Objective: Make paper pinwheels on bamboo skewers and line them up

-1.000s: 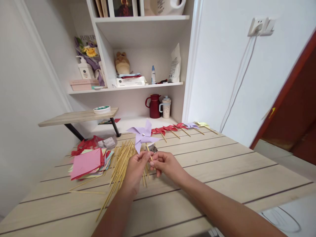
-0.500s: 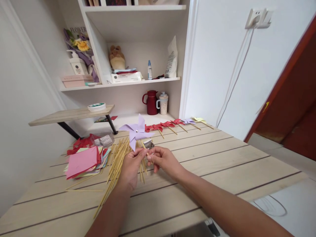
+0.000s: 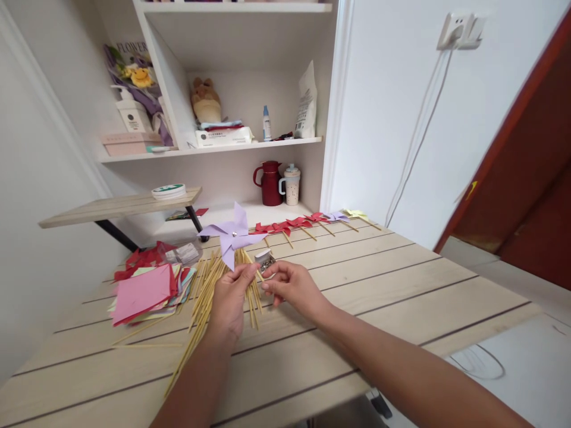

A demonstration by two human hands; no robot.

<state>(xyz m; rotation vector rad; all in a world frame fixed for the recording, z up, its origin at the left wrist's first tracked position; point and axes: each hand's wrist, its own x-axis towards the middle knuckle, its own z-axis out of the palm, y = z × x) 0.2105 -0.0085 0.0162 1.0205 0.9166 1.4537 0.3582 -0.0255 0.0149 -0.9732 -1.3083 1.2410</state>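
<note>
My left hand (image 3: pixel 231 297) is closed, thumb and fingers pinching the thin wooden stick of a lilac paper pinwheel (image 3: pixel 228 244). The pinwheel's blades stand above the fingers, with a shiny metal fastener at their centre. My right hand (image 3: pixel 292 289) is curled close beside it, thumb and index finger at the lower end of that stick. Just behind the fingertips sits a small open box (image 3: pixel 264 257) of metal fasteners. Many loose wooden sticks (image 3: pixel 207 297) lie fanned out beneath and left of my left hand.
Stacked coloured paper squares (image 3: pixel 141 292) lie at the left, with red paper and a clear packet (image 3: pixel 185 254) behind. Several pinwheels (image 3: pixel 300 222) line the table's back edge. A raised wooden stand (image 3: pixel 120 207) overhangs the back left. A red jug (image 3: pixel 270 184) and a cup (image 3: pixel 292 185) stand behind.
The view has shifted slightly, so things sit a little further left. The lilac pinwheel stays in my left hand. My right fingers have loosened a little around the stick's lower end.
</note>
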